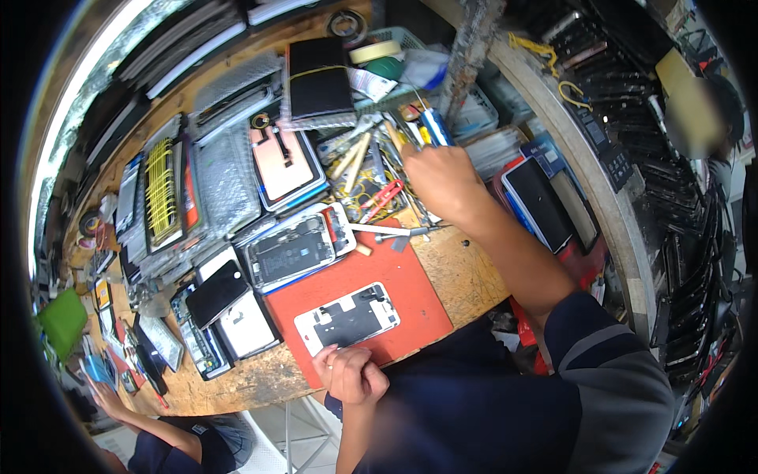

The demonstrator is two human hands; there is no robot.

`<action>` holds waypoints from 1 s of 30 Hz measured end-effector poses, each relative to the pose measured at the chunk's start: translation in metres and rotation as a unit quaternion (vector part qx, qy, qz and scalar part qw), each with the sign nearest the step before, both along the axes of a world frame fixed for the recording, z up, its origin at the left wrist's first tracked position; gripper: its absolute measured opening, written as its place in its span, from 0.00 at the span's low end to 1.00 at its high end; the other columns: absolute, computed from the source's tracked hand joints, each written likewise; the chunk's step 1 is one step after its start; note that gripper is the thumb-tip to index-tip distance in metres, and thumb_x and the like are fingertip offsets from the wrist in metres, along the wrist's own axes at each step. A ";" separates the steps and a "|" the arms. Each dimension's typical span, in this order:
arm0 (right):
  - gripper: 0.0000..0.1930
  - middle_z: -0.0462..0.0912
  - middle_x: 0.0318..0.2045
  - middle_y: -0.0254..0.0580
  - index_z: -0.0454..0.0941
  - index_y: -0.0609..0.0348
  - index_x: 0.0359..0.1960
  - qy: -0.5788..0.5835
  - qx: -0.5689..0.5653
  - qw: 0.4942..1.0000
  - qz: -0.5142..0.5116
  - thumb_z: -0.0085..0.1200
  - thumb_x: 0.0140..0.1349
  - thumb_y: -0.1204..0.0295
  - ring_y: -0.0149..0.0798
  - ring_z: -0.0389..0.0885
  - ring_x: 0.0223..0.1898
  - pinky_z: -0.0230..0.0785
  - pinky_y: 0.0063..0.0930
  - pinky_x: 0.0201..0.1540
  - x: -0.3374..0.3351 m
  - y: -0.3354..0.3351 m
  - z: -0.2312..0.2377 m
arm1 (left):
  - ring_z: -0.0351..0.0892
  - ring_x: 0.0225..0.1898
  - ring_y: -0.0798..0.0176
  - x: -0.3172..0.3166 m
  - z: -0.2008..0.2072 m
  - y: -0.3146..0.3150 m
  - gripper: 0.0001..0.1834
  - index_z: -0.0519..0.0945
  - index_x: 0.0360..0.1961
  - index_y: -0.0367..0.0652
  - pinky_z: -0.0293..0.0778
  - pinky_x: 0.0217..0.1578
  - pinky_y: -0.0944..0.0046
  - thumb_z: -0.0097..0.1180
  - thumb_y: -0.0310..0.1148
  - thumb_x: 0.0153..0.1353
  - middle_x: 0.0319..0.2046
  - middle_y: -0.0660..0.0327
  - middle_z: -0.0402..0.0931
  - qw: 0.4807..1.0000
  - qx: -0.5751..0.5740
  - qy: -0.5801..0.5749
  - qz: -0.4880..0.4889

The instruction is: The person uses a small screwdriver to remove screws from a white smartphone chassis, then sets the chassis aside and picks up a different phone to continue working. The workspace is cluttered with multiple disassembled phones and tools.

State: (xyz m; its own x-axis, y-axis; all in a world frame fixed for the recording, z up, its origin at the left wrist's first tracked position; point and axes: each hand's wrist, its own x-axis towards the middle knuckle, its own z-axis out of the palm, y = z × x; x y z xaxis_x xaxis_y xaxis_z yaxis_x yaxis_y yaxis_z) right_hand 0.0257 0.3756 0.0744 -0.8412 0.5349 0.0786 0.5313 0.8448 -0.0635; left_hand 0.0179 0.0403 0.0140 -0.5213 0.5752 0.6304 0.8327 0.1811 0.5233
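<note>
A white-framed phone screen panel [347, 317] lies back side up on a red mat [418, 304], with dark and metal parts showing. My left hand [351, 374] rests at the mat's near edge, fingers curled closed, fingertips close to the panel's lower left corner. Whether anything is inside it is hidden. Further off, my right hand [444, 182] reaches over a tray of tools, closed, knuckles up. Its fingertips are concealed, so what it grips cannot be made out. Beside it stand a blue-handled tool [435, 128] and a wooden stick [393, 134]. Red-handled tweezers [382, 199] lie nearby.
An opened phone [288, 257] lies at the mat's far left corner. Left of it sit a black phone [217, 295] and stacked phone parts. Bubble-wrapped bundles [225, 174] fill the back left. More phones [537, 201] lie right. Another person's hand [106, 399] is at far left.
</note>
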 end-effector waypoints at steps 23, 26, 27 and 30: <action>0.11 0.88 0.32 0.54 0.89 0.56 0.40 0.177 -0.106 0.977 -0.050 0.64 0.63 0.63 0.55 0.89 0.38 0.81 0.47 0.46 -0.020 0.030 0.051 | 0.78 0.27 0.58 -0.005 -0.004 -0.007 0.13 0.79 0.30 0.42 0.73 0.52 0.53 0.51 0.15 0.43 0.27 0.62 0.79 0.998 0.027 -0.027 -0.042; 0.19 0.88 0.37 0.63 0.82 0.68 0.45 0.063 -0.087 0.992 -0.069 0.64 0.63 0.61 0.62 0.89 0.42 0.80 0.56 0.49 -0.019 0.012 0.013 | 0.78 0.28 0.59 -0.003 -0.004 -0.002 0.13 0.79 0.30 0.43 0.73 0.52 0.53 0.52 0.17 0.43 0.27 0.62 0.80 0.998 -0.004 0.015 -0.057; 0.22 0.87 0.39 0.65 0.80 0.71 0.47 0.058 -0.085 0.992 -0.079 0.64 0.64 0.61 0.63 0.88 0.42 0.80 0.56 0.50 -0.019 0.009 0.004 | 0.78 0.28 0.59 -0.002 -0.004 -0.001 0.13 0.80 0.30 0.43 0.73 0.52 0.53 0.53 0.18 0.43 0.27 0.62 0.80 0.998 -0.017 0.026 -0.058; 0.21 0.87 0.42 0.67 0.78 0.72 0.51 0.042 -0.089 0.991 -0.095 0.62 0.64 0.65 0.62 0.89 0.44 0.80 0.56 0.51 -0.023 0.008 -0.005 | 0.79 0.29 0.60 -0.001 -0.004 -0.001 0.13 0.80 0.31 0.44 0.73 0.52 0.53 0.53 0.18 0.42 0.28 0.62 0.80 0.999 -0.027 0.026 -0.039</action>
